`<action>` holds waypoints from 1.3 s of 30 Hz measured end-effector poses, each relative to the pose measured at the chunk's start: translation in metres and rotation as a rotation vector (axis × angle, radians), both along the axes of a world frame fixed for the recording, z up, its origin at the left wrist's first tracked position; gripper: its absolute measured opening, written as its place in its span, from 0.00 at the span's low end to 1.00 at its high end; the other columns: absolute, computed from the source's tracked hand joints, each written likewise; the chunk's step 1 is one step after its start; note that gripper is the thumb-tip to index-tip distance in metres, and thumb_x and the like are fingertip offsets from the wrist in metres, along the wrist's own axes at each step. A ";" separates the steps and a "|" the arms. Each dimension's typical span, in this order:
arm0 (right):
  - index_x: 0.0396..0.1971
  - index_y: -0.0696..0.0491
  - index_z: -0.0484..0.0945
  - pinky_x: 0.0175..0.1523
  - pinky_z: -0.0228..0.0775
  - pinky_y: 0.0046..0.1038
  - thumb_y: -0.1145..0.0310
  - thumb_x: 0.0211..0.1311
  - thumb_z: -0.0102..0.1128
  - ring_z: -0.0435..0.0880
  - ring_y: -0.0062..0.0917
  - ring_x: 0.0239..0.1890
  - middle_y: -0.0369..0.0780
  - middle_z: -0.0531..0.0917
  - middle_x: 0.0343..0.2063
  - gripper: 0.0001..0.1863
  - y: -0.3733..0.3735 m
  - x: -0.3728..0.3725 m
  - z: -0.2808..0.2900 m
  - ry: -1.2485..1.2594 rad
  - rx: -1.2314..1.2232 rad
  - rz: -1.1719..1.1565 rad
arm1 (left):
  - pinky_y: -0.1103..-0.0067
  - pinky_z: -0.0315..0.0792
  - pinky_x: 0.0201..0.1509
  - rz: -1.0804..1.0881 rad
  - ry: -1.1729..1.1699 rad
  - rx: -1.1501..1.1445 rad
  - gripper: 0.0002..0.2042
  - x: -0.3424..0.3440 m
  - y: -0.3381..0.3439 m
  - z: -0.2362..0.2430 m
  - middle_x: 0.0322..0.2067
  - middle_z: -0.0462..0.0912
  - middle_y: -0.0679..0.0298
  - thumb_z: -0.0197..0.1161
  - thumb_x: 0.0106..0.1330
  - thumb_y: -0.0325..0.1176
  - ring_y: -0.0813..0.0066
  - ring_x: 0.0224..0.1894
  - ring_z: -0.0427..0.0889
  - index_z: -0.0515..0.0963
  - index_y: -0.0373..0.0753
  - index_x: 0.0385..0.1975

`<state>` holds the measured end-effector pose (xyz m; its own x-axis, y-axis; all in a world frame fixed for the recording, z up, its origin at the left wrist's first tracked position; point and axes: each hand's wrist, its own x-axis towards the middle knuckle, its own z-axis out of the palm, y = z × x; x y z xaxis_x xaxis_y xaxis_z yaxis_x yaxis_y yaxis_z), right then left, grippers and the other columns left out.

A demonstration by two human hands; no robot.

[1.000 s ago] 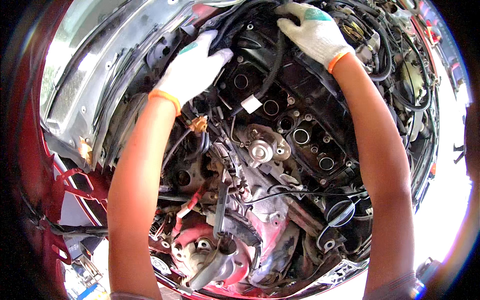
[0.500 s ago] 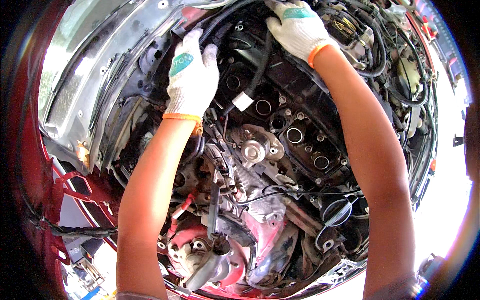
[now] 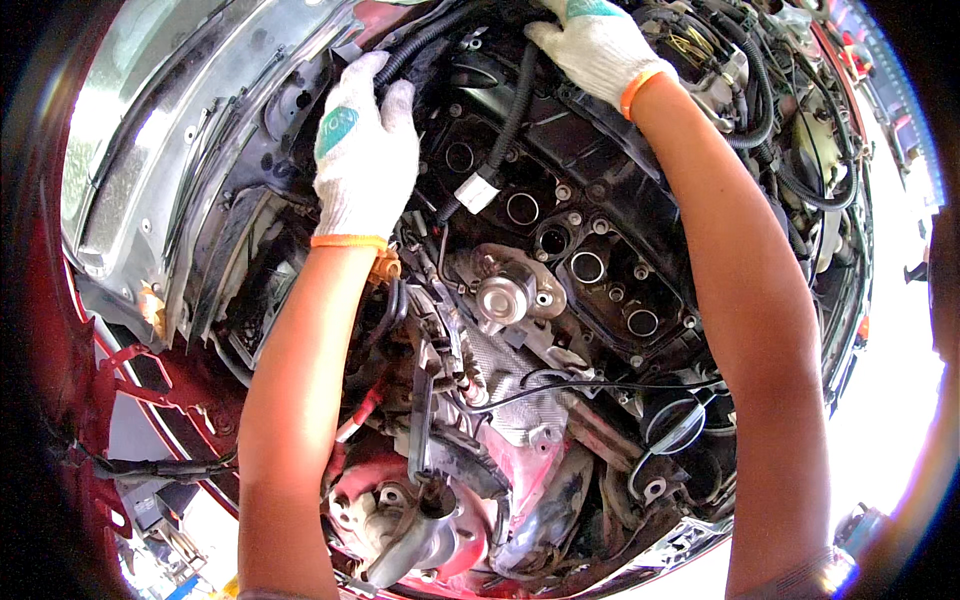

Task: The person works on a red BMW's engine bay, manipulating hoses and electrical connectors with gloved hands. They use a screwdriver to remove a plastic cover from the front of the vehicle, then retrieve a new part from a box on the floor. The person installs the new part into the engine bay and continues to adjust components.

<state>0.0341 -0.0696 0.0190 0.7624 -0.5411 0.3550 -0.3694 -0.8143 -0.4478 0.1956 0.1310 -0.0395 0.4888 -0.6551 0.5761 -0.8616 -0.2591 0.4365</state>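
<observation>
My left hand (image 3: pixel 365 150), in a white knit glove with an orange cuff, is at the upper left of the engine bay. Its thumb and fingers close around a black corrugated wiring conduit (image 3: pixel 425 42). At the top edge my right hand (image 3: pixel 595 48), gloved alike, grips the same black harness; its fingertips are partly out of view. From beside the right thumb a branch conduit (image 3: pixel 516 110) hangs down to a white tag (image 3: pixel 476 193). Below lies the dark engine top (image 3: pixel 600 170) with several round metal-rimmed holes. A silver round pump-like part (image 3: pixel 503 298) sits beside it.
A ribbed metal heat shield (image 3: pixel 525 395) and a red-lit housing (image 3: pixel 365 500) lie nearer me. A thin black cable (image 3: pixel 620 384) crosses the front of the engine. More corrugated hoses (image 3: pixel 765 110) run along the right. The windscreen cowl (image 3: pixel 170 180) borders the left.
My left hand has shifted slightly left and down with the conduit. The tagged branch has swung a little left. My right hand has moved slightly upward.
</observation>
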 end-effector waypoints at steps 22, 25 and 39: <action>0.54 0.55 0.82 0.55 0.76 0.41 0.62 0.64 0.61 0.86 0.49 0.47 0.56 0.86 0.40 0.21 -0.001 0.012 0.003 0.113 0.019 -0.152 | 0.66 0.71 0.66 -0.111 0.160 0.143 0.24 0.015 0.008 0.017 0.58 0.82 0.51 0.66 0.69 0.43 0.52 0.61 0.80 0.76 0.40 0.62; 0.54 0.56 0.82 0.54 0.77 0.41 0.61 0.63 0.62 0.86 0.49 0.46 0.56 0.86 0.39 0.22 0.000 0.011 0.004 0.105 0.040 -0.151 | 0.68 0.70 0.67 -0.123 0.181 0.164 0.25 0.015 0.008 0.016 0.58 0.82 0.53 0.67 0.68 0.42 0.56 0.62 0.80 0.76 0.40 0.63; 0.51 0.62 0.80 0.57 0.75 0.41 0.56 0.61 0.62 0.85 0.49 0.50 0.57 0.86 0.42 0.26 -0.003 0.011 0.000 0.157 -0.080 -0.145 | 0.72 0.72 0.65 -0.329 0.455 0.102 0.29 0.032 0.011 0.010 0.58 0.83 0.51 0.71 0.63 0.40 0.63 0.58 0.83 0.75 0.37 0.64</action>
